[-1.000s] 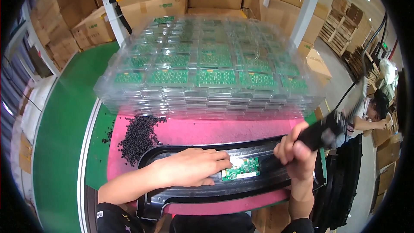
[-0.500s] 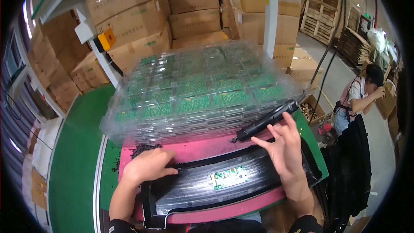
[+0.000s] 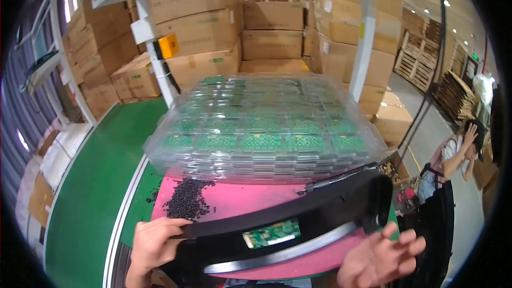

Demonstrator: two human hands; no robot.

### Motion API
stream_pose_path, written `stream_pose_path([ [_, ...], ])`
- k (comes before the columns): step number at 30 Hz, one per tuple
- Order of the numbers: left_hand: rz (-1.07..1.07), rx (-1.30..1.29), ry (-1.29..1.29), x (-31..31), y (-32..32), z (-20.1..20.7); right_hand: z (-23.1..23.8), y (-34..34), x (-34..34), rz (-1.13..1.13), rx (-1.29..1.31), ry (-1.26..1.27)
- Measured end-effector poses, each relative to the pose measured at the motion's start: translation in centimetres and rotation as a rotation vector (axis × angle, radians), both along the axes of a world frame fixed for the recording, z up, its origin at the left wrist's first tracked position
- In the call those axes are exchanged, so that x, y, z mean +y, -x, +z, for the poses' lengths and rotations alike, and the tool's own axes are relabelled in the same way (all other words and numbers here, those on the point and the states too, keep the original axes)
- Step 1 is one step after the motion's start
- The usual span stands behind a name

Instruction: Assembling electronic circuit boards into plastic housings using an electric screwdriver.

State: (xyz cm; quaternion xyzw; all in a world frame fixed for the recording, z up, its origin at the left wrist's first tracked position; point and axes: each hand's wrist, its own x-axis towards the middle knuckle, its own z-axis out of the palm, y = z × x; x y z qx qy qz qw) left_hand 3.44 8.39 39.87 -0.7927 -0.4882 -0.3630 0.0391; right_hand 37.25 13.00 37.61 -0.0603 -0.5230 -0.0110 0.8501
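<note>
A long, curved black plastic panel is tilted up over the pink mat, blurred by motion, with its right end raised. A green circuit board sits in its middle. My left hand is closed on the panel's left end, thumb below and fingers over the edge. Close to the right end, my right hand is open, its fingers spread and nothing in it. Behind the panel lies a black powered screwdriver, partly hidden. Left of it, many small black screws are heaped on the mat.
A tall stack of clear plastic trays with green circuit boards fills the bench's far side. The pink mat covers the near part. Cardboard boxes rise behind. To the right, a person sits beyond dark panels.
The panel has gone from lying flat to tilted, its right end lifted. My right hand has moved down and nearer. The view has shifted, revealing more of the screw heap.
</note>
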Motion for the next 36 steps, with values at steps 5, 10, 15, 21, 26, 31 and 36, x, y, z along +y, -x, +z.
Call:
stream_pose_path([
  [5, 0.55, -0.521, -0.318, -6.3, 3.8, -2.3, 1.1, -0.5, -0.1, -0.002, 0.013, -0.093],
  [10, 0.491, -1.309, -0.22, -13.1, 7.8, -3.7, 2.7, -0.5, 1.0, 0.444, -0.771, 0.254],
  [15, 0.457, -1.702, -0.206, -13.8, 12.6, -4.5, 5.8, -0.5, -1.0, 0.233, -1.145, 0.172],
  [21, 0.419, -1.752, -0.059, -16.0, 22.4, -8.6, 6.1, 0.9, -1.0, 0.203, -1.168, 0.123],
  [26, 0.665, -1.71, -0.351, -16.4, 34.6, -14.7, 8.6, 0.1, -0.2, 0.036, -1.323, -0.112],
  [31, 1.143, -0.99, -0.561, -15.0, 34.7, -16.5, 10.2, -2.2, -0.5, -0.383, -1.213, -0.426],
  [36, 1.037, -0.447, -0.626, -6.4, 20.5, -12.3, 9.1, -5.2, -2.4, -0.391, -1.358, -0.279],
])
